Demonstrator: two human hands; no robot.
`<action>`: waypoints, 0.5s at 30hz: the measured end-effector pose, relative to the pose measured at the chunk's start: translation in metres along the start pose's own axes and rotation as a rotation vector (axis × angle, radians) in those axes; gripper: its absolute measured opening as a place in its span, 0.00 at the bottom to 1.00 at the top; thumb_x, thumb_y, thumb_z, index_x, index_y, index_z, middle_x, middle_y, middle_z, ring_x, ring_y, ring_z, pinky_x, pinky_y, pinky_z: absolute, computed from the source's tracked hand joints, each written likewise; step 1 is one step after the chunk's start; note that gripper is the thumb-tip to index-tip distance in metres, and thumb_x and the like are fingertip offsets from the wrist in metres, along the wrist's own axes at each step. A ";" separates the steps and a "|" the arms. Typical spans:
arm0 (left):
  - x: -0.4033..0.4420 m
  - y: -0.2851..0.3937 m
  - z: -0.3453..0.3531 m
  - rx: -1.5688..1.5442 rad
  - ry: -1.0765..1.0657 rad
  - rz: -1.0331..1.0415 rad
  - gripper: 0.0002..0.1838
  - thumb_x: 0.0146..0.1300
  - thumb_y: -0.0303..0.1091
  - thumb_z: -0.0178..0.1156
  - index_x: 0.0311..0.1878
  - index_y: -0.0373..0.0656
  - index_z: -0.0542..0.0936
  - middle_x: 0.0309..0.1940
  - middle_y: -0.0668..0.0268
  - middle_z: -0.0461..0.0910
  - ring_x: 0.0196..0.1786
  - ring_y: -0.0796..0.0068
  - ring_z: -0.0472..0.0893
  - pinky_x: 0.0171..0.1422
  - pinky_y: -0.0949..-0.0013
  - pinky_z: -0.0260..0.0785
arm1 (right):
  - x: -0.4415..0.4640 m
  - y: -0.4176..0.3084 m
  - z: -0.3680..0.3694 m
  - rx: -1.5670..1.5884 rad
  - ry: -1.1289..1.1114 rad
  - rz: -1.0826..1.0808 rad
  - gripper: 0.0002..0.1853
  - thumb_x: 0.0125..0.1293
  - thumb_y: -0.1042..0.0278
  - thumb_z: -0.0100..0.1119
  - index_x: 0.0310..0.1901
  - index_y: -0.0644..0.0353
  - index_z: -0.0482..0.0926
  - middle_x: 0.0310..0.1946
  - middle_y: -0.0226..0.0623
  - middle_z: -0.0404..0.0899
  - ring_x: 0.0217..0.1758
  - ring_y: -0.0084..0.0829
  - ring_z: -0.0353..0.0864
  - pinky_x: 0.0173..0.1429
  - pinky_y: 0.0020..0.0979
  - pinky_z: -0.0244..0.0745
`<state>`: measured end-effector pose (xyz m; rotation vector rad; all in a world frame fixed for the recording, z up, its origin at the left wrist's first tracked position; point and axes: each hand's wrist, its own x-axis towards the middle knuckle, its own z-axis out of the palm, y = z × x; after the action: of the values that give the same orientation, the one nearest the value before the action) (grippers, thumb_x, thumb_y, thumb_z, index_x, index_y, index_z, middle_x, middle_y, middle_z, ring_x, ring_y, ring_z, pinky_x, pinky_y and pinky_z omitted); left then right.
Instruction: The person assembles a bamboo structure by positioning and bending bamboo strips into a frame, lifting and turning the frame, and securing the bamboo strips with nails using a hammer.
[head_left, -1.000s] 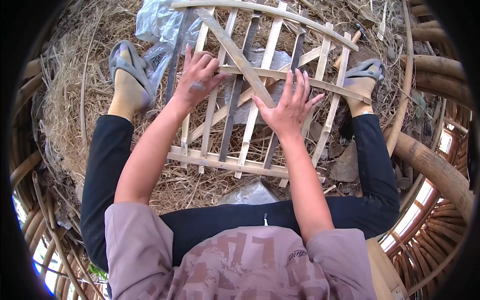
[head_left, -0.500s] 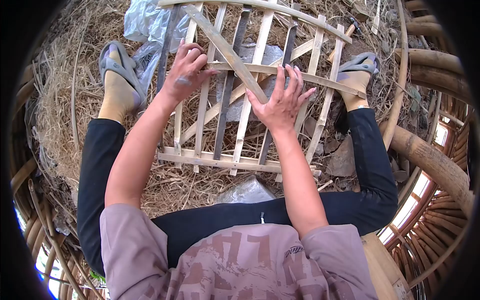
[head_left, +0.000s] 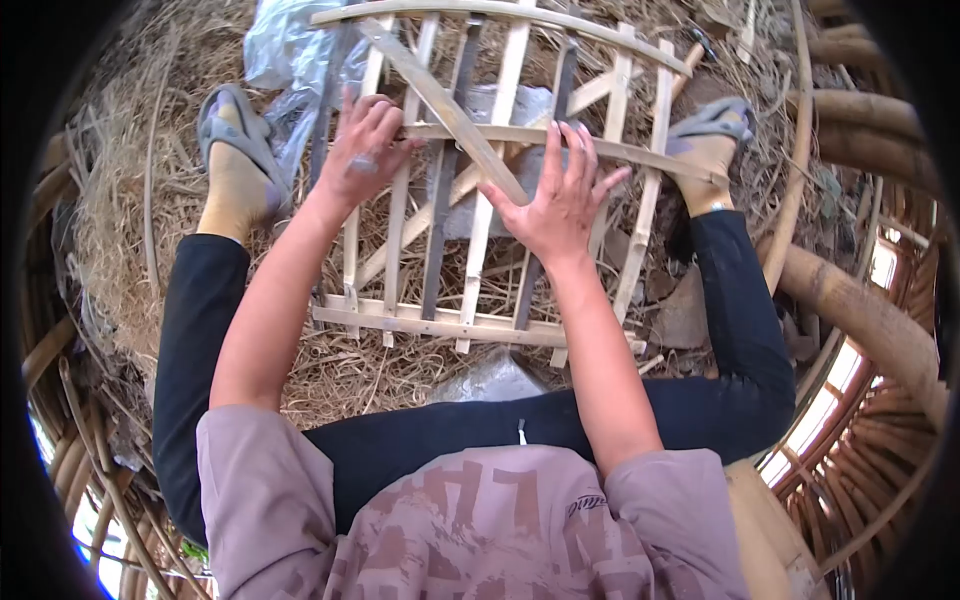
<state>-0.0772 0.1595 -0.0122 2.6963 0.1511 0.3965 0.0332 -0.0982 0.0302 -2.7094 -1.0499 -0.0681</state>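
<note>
A lattice panel of pale and dark bamboo slats lies between my feet, with curved rails across its top, middle and bottom. My left hand has its fingers curled around the panel at the left end of the middle crosspiece. Spread out, the fingers of my right hand rest against that crosspiece farther right. Its thumb is close to the lower end of a diagonal slat, which crosses over the crosspiece. Another diagonal slat passes beneath the uprights.
A hammer lies past the upper right corner of the panel. Clear plastic lies at the upper left. Straw and shavings cover the ground. A grey block sits near my legs, and thick bamboo poles stand on the right.
The panel has shifted slightly left and away from me at its upper part, both hands moving with it. My fingers keep nearly the same places on it.
</note>
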 end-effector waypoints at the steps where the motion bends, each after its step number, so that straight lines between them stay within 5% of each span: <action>1: 0.001 0.003 -0.001 0.011 -0.016 -0.023 0.16 0.62 0.37 0.71 0.43 0.41 0.75 0.48 0.58 0.78 0.62 0.54 0.76 0.82 0.32 0.46 | 0.000 0.008 -0.004 0.042 0.019 0.001 0.58 0.57 0.18 0.58 0.77 0.56 0.59 0.73 0.45 0.63 0.82 0.47 0.54 0.76 0.81 0.22; 3: -0.001 0.004 0.002 0.013 0.009 -0.045 0.16 0.62 0.39 0.71 0.44 0.41 0.77 0.46 0.57 0.80 0.60 0.54 0.78 0.81 0.32 0.47 | -0.001 0.028 -0.023 0.100 0.114 0.013 0.49 0.68 0.22 0.48 0.74 0.59 0.63 0.74 0.47 0.64 0.81 0.49 0.57 0.78 0.77 0.24; 4: 0.000 0.004 0.002 -0.004 0.017 -0.058 0.17 0.62 0.40 0.72 0.45 0.40 0.78 0.46 0.57 0.81 0.58 0.53 0.79 0.80 0.33 0.50 | 0.003 0.042 -0.036 0.045 0.186 0.045 0.45 0.71 0.25 0.44 0.71 0.62 0.68 0.70 0.50 0.69 0.78 0.50 0.63 0.79 0.73 0.36; 6: 0.000 0.002 0.001 -0.038 -0.002 -0.070 0.18 0.61 0.40 0.72 0.46 0.40 0.78 0.45 0.58 0.81 0.56 0.53 0.80 0.80 0.34 0.52 | 0.009 0.080 -0.047 0.240 0.444 0.096 0.36 0.75 0.37 0.49 0.66 0.65 0.72 0.63 0.54 0.75 0.71 0.52 0.69 0.77 0.64 0.52; 8: 0.003 0.002 0.000 -0.006 0.051 -0.027 0.20 0.62 0.46 0.72 0.42 0.41 0.78 0.39 0.58 0.83 0.53 0.54 0.80 0.70 0.42 0.65 | 0.006 0.115 -0.058 0.112 0.525 0.146 0.27 0.76 0.51 0.55 0.62 0.69 0.73 0.58 0.57 0.78 0.65 0.53 0.74 0.72 0.54 0.63; 10: 0.003 0.001 -0.001 -0.037 0.022 -0.069 0.20 0.61 0.45 0.73 0.41 0.40 0.78 0.38 0.57 0.83 0.53 0.54 0.80 0.64 0.47 0.70 | 0.004 0.140 -0.061 0.136 0.551 0.262 0.22 0.73 0.62 0.58 0.59 0.72 0.74 0.56 0.59 0.78 0.62 0.56 0.76 0.69 0.50 0.67; 11: 0.003 0.000 -0.002 -0.026 0.063 -0.005 0.20 0.59 0.44 0.74 0.41 0.38 0.79 0.37 0.56 0.83 0.51 0.53 0.80 0.57 0.52 0.73 | 0.001 0.149 -0.062 0.147 0.544 0.316 0.23 0.73 0.61 0.60 0.59 0.73 0.74 0.56 0.59 0.78 0.61 0.57 0.77 0.67 0.48 0.70; 15: -0.002 -0.013 -0.013 0.003 0.078 -0.046 0.20 0.58 0.41 0.75 0.44 0.37 0.80 0.37 0.55 0.83 0.48 0.53 0.81 0.54 0.55 0.74 | 0.000 0.157 -0.053 0.226 0.479 0.443 0.28 0.71 0.59 0.64 0.62 0.74 0.72 0.52 0.58 0.82 0.55 0.51 0.84 0.60 0.43 0.78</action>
<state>-0.0835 0.1759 -0.0063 2.6758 0.2354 0.4880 0.1403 -0.2228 0.0501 -2.4673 -0.2961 -0.4619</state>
